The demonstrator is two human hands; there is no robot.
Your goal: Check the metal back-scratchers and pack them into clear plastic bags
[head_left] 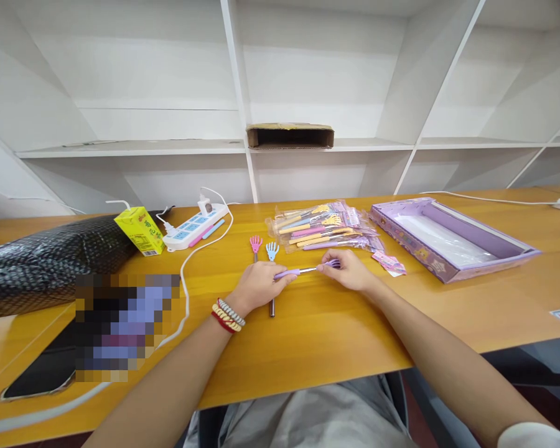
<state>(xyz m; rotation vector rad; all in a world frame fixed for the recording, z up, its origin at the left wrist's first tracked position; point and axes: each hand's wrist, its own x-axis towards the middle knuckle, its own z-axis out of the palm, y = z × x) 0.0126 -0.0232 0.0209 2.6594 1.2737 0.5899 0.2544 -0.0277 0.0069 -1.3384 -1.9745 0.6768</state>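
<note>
A purple back scratcher [307,270] with a short metal rod lies level between my two hands over the table. My left hand [259,285] is closed around its purple handle. At the other end, my right hand [348,269] pinches the purple claw-shaped head. Just beyond my left hand lie a pink claw head [256,244] and a blue claw head [272,251], both on metal rods. My left hand hides part of those rods. Farther back is a pile of wrapped back scratchers [324,227] in clear bags, with a pink card [389,262] beside it.
A purple open box [457,239] stands at the right. A power strip [196,228] with a white cable, pink and blue tubes [206,233] and a yellow drink carton [140,231] are at the left. Nearer lies a phone [42,367]. White shelves hold a cardboard box [290,136].
</note>
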